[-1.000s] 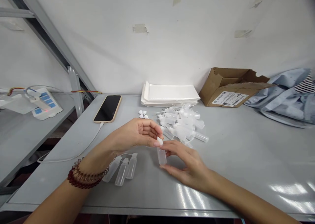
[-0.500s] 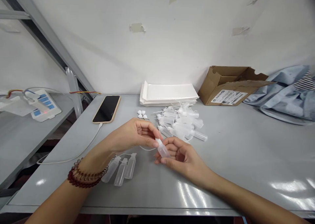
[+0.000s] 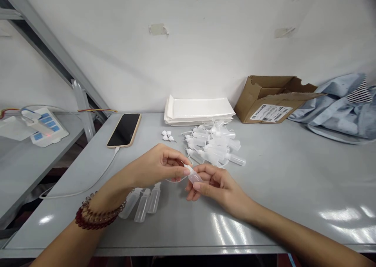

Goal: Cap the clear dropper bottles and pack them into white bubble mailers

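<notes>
Since hands (image 3: 217, 184) shifted, bottle (image 3: 194, 176) tilted, tip (image 3: 185, 165) apparently showing

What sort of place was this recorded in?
Probably a workroom or small workshop: a heap of small plastic bottles and an open cardboard box with a printed label sit on a grey tabletop.

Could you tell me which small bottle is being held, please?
The bottle between left hand, at its white top, and right hand, on its body; other bottles lie on the table.
</notes>
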Action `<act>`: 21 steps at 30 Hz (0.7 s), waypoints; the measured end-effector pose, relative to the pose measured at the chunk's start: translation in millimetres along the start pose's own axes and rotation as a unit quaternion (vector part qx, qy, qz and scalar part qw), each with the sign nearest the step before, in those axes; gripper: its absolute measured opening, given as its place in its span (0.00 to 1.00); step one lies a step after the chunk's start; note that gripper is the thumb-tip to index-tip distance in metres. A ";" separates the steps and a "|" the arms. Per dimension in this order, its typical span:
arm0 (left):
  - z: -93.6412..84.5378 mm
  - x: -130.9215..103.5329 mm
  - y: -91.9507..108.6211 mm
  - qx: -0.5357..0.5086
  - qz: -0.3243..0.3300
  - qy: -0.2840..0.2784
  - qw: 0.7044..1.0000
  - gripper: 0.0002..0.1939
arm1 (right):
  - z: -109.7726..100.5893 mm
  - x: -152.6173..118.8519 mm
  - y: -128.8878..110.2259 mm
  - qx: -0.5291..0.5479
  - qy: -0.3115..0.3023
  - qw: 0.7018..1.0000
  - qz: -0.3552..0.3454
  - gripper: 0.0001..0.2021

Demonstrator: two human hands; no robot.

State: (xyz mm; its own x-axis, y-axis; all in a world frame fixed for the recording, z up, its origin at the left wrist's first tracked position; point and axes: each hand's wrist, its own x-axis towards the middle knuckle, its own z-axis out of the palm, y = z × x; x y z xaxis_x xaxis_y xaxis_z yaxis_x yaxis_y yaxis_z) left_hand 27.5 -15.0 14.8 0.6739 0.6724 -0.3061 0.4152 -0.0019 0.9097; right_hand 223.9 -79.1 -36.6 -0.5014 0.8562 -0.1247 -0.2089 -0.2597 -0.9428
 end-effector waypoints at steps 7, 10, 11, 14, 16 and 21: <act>1.9 -0.6 3.2 0.005 -0.001 0.009 1.000 0.09 | -2.2 2.0 0.1 -0.016 -0.013 1.000 -0.022 0.09; 6.8 0.9 3.5 0.016 -0.030 0.036 0.999 0.15 | -1.6 1.8 1.4 -0.034 -0.005 0.999 -0.023 0.10; 7.3 1.1 3.2 0.025 -0.031 0.035 0.999 0.15 | -1.4 1.7 1.8 -0.032 -0.006 0.999 -0.020 0.10; 4.9 0.1 2.7 0.036 -0.018 0.004 0.999 0.13 | -1.3 1.9 2.6 -0.013 -0.015 1.000 -0.004 0.10; 1.8 -1.6 2.7 0.036 -0.007 -0.017 0.999 0.12 | -1.6 2.5 2.5 0.005 -0.027 1.000 0.011 0.11; -0.5 -2.9 3.7 0.066 0.014 -0.016 0.998 0.12 | -2.9 3.2 0.1 0.013 -0.045 0.999 0.018 0.13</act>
State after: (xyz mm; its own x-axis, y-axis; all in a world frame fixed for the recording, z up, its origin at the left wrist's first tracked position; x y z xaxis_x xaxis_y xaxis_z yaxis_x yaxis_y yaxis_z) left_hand 26.7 -16.6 19.2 0.7052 0.6462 -0.2917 0.4708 -0.1191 0.8742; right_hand 224.8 -75.1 -38.0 -0.5820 0.8029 -0.1292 -0.2109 -0.3025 -0.9295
